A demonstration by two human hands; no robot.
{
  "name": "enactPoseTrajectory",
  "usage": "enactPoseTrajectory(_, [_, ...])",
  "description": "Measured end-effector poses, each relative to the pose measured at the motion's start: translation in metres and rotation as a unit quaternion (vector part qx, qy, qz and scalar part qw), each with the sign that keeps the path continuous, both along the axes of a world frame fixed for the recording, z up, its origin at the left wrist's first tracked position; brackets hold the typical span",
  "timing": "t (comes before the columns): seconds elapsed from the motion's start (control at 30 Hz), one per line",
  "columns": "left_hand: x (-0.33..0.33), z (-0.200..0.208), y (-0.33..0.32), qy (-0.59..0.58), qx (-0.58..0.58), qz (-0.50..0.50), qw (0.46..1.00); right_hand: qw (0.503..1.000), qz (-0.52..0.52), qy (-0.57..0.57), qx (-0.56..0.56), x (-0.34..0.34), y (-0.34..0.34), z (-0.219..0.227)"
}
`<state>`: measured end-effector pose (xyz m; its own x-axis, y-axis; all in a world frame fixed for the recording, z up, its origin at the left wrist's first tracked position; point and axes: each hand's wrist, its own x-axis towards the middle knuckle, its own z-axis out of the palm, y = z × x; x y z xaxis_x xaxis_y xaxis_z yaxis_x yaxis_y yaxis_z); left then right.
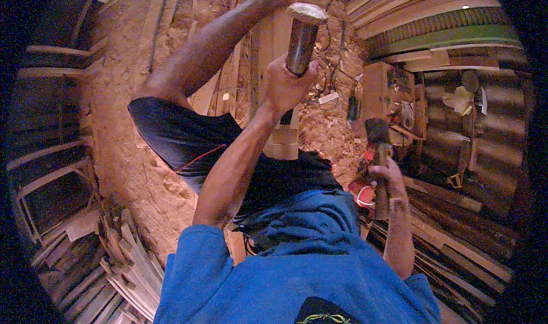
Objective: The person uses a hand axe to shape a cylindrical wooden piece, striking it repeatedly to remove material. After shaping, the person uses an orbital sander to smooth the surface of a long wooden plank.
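Note:
My left hand [287,87] is wrapped around what looks like a chisel [302,41]. Its thick dark round handle ends in a pale, frayed, flattened top. A dark part below the fist stands over a wooden beam [281,141] between my legs; its tip is hidden. At my right side, my right hand [390,175] is closed on the handle of a hammer [377,133], somewhat blurred. The hammer's dark blocky head points away from me, apart from the chisel.
Wood chips and sawdust cover the ground [142,210]. A wooden box [379,79] and a red object [361,194] lie to the right. Stacked boards [451,233] line the right side, with loose slats [134,261] at the lower left. My bent leg [205,56] reaches forward.

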<state>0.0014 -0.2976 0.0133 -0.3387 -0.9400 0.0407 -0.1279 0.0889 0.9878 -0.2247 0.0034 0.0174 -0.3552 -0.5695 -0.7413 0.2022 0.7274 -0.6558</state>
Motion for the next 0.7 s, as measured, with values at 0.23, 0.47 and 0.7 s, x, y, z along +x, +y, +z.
enactPoseTrajectory(0.23, [-0.011,-0.008,-0.004,-0.003,-0.044,-0.019,0.999,0.989,-0.072,0.096,-0.087,0.019,-0.065,0.135])
enactPoseTrajectory(0.47, [-0.015,-0.021,-0.009,-0.010,-0.015,-0.018,1.000,0.935,0.023,0.311,-0.168,0.007,-0.130,0.176])
enactPoseTrajectory(0.7, [-0.012,-0.017,-0.009,0.034,0.023,-0.022,0.999,0.885,0.135,0.407,-0.183,0.026,-0.206,0.213])
